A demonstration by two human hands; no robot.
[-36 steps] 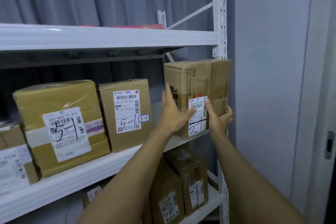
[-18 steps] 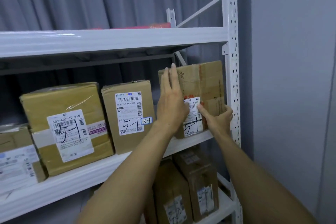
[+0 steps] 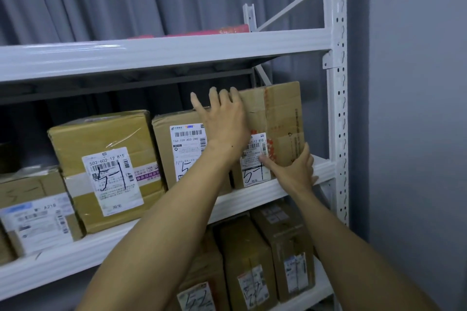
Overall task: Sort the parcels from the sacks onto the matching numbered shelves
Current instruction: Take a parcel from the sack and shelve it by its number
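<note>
Our parcel point(image 3: 280, 113) sits at the right end of the middle shelf point(image 3: 298, 185), centre right of the frame. Our left hand point(image 3: 223, 121) lies flat on its upper left front, fingers straight, gripping nothing. It hides that corner, so we can't tell if the parcel touches the EMS box point(image 3: 177, 139) beside it. Our right hand point(image 3: 297, 171) cups the lower right corner, with the thumb across the label point(image 3: 255, 171) and the fingers curled up the side. "5-1" is readable, but the barcode is half covered. The lower boxes point(image 3: 249, 260) are partly behind our arms.
</note>
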